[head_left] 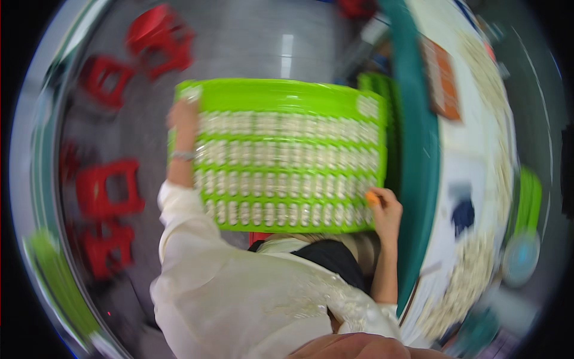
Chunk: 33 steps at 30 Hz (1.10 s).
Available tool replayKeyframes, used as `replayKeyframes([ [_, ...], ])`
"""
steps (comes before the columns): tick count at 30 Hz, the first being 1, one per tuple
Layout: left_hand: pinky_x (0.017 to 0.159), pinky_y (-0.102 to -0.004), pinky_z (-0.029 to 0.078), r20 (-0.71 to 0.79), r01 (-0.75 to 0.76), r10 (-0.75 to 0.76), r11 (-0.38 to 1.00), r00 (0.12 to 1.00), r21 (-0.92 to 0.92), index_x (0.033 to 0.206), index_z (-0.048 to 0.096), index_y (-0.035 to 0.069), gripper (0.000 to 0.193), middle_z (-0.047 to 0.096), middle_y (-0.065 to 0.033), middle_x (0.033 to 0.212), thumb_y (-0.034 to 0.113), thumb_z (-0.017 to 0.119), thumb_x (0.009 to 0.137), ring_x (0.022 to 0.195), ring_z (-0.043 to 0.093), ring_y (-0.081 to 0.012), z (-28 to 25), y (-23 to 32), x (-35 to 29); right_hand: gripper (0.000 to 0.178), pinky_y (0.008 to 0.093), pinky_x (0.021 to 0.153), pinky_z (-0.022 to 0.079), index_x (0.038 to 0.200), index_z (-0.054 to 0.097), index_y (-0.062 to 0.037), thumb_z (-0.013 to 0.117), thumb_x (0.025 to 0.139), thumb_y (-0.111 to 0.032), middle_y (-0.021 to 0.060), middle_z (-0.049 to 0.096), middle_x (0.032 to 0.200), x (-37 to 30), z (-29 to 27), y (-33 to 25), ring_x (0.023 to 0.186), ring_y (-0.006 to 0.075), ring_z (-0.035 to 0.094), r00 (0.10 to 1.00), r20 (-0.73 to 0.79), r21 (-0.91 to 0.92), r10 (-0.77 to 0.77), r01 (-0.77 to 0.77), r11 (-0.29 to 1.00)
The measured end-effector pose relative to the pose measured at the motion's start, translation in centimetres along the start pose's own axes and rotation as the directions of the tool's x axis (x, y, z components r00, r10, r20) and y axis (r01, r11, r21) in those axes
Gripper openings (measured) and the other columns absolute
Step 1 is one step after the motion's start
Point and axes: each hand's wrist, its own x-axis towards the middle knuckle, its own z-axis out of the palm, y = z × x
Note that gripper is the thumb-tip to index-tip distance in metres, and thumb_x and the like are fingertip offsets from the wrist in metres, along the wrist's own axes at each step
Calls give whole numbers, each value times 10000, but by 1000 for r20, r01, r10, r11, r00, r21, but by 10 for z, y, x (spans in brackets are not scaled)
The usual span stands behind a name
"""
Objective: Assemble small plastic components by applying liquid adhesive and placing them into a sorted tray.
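1. Nearest to us is our own cream-coloured sleeve (239, 293), filling the lower middle of the view just below the green tray (287, 96).
2. We hold that green tray in front of our body, with the grey floor (251, 42) showing beyond its far edge.
3. Rows of small pale pieces (287, 173) fill the tray in four bands, divided by green ribs.
4. Our left hand (182, 116) is raised along the tray's left edge near its far corner; the fingers seem curled on the rim, though blur keeps us from telling how tightly they close.
5. A bracelet (182, 155) sits on that wrist, just beside the tray's left side.
6. Our right hand (385, 206) grips the tray's near right corner, fingers bent around the edge, one orange-tipped finger lying on the rim.
7. Right of the tray runs a table with a teal edge (418, 149), its white top strewn with more pale pieces.
8. Left of the tray, well apart from it, red stools (110, 191) stand on the floor.
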Motion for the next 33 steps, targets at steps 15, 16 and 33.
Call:
replayKeyframes([
  [15, 791, -360, 429, -407, -445, 755, -640, -513, -626, 1013, 582, 42, 390, 546, -134, 985, 149, 734, 670, 922, 527, -304, -118, 329, -370, 329, 286, 662, 452, 989, 582, -27, 703, 699, -124, 96, 582, 930, -315, -220, 2, 811, 196, 553, 444, -874, -128, 195, -599, 790],
  [16, 781, -362, 434, -397, -336, 675, -688, -623, -643, 989, 590, 40, 379, 543, -139, 970, 176, 735, 667, 915, 522, -306, -124, 341, -411, 361, 305, 714, 446, 1010, 577, -29, 704, 683, -113, 106, 565, 987, -331, -227, 10, 882, 221, 533, 478, -859, -181, 185, -621, 763],
  [33, 644, -377, 469, -252, -262, 473, -775, -844, -575, 822, 599, 26, 253, 570, -123, 841, 238, 639, 690, 725, 588, -292, -134, 366, -523, 239, 233, 608, 433, 1077, 487, 25, 492, 850, -51, 72, 511, 891, -333, -211, 21, 662, 123, 502, 253, -965, 56, 67, -50, 997],
])
